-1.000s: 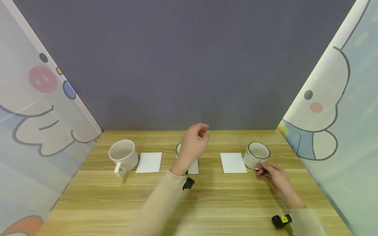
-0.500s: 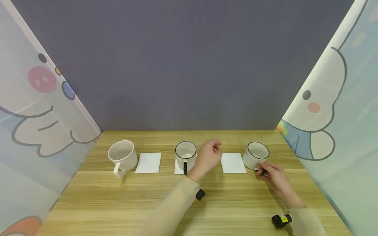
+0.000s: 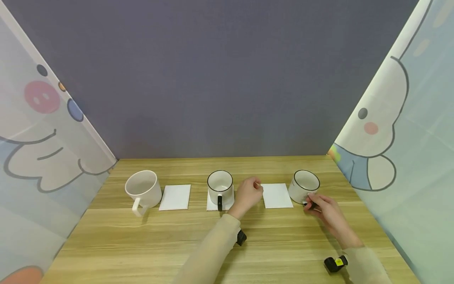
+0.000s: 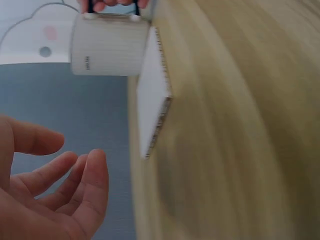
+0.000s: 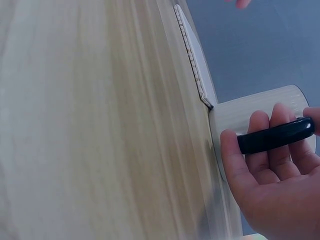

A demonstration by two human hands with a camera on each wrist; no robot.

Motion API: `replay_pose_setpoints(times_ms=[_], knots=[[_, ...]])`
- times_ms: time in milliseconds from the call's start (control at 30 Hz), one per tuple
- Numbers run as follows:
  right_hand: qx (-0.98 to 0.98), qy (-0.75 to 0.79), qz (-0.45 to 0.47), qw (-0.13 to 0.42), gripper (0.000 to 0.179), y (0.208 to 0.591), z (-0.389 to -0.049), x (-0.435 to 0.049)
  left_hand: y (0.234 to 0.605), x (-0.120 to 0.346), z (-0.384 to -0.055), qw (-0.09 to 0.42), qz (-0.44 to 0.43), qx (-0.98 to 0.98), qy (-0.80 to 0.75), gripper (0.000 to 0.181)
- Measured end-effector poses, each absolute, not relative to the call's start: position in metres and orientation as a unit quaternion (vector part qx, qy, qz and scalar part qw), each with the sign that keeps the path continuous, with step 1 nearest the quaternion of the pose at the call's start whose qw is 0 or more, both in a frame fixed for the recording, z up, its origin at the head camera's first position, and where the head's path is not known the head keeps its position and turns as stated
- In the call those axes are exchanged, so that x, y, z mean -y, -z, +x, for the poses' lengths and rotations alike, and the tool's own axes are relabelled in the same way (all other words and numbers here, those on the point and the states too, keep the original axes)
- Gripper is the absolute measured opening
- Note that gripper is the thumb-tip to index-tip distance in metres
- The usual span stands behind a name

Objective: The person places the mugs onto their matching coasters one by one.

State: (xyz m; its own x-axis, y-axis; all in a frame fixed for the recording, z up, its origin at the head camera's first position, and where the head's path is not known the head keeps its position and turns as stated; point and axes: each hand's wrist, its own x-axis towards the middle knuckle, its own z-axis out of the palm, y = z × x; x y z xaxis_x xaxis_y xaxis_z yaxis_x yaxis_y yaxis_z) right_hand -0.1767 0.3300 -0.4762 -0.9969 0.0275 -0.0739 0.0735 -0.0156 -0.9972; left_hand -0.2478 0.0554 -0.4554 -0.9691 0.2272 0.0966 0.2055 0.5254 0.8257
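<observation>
Three mugs are standing in a row on a wood-grain table (image 3: 159, 244), each paired with a flat white square. My right hand (image 3: 330, 217) is gripping the black handle (image 5: 275, 136) of the right mug (image 3: 302, 188), fingers curling behind it. That mug is standing upright on the wood, as far as I can tell, just to the right of the right square (image 3: 278, 196); whether the two are touching I cannot say for certain. My left hand (image 3: 247, 196) is holding nothing: its fingers are curving loosely in the air, between the middle mug (image 3: 220, 183) and the right square. The middle mug is sitting on the middle square (image 3: 211, 205), its black handle pointing toward me. Over on the left, the wide white mug (image 3: 145, 193) is standing on bare wood just beside the left square (image 3: 175, 197), and neither hand is touching it. Judging by how things are lying, I am about a third of the way along: one mug is resting on its square, while the right and left ones are both waiting beside theirs.
</observation>
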Motion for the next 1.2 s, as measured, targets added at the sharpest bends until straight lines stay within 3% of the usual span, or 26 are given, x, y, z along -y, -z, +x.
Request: replay_pose_setpoints(times_ms=[167, 500, 733, 1200], knots=[[-0.703, 0.71, 0.033, 0.018, 0.037, 0.477, -0.177, -0.331, 0.471, -0.059, -0.252, 0.047, 0.118, -0.866, -0.483, 0.026], [-0.697, 0.716, 0.043, 0.015, 0.035, 0.477, -0.178, -0.329, 0.497, -0.063, -0.258, 0.045, 0.127, -0.871, -0.472, 0.02], [-0.696, 0.717, 0.042, 0.016, 0.036, 0.478, -0.178, -0.329, 0.498, -0.068, -0.261, 0.058, 0.132, -0.869, -0.473, 0.019], [-0.698, 0.714, 0.048, 0.01, 0.036, 0.478, -0.178, -0.328, 0.495, -0.078, -0.261, 0.083, 0.137, -0.886, -0.434, 0.034]])
